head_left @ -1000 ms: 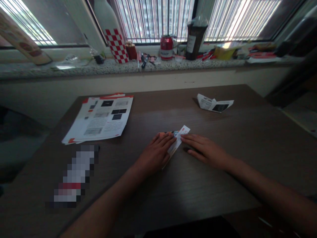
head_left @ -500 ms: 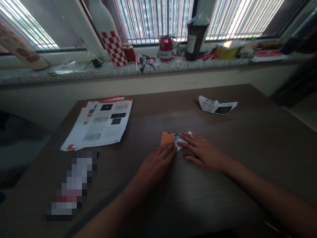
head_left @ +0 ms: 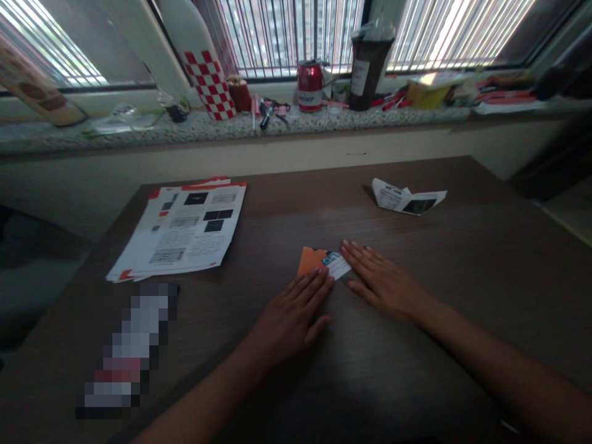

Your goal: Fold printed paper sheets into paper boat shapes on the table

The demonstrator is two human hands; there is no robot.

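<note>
A small folded piece of paper (head_left: 312,259), orange on the left and white with blue print on the right, lies flat on the brown table (head_left: 277,216). My left hand (head_left: 293,314) rests palm down with its fingertips over the paper's lower edge, thumb apart from the fingers. Across from it, my right hand (head_left: 383,277) lies flat, its fingers stretched over the paper's right end. Neither hand grips the paper; both press on it from above. Part of the paper is hidden under the fingers.
A folded paper boat (head_left: 407,198) sits at the back right. Printed sheets (head_left: 185,231) are stacked at the left, above a blurred-out object (head_left: 129,345). Along the windowsill (head_left: 240,129) stand a checkered bottle (head_left: 210,83), a red can (head_left: 309,86) and a dark cup (head_left: 365,74).
The paper's raised diagonal flap has been laid down, uncovering its orange part. My left hand has slid to the lower edge, its thumb spreading, while my right hand has moved slightly right.
</note>
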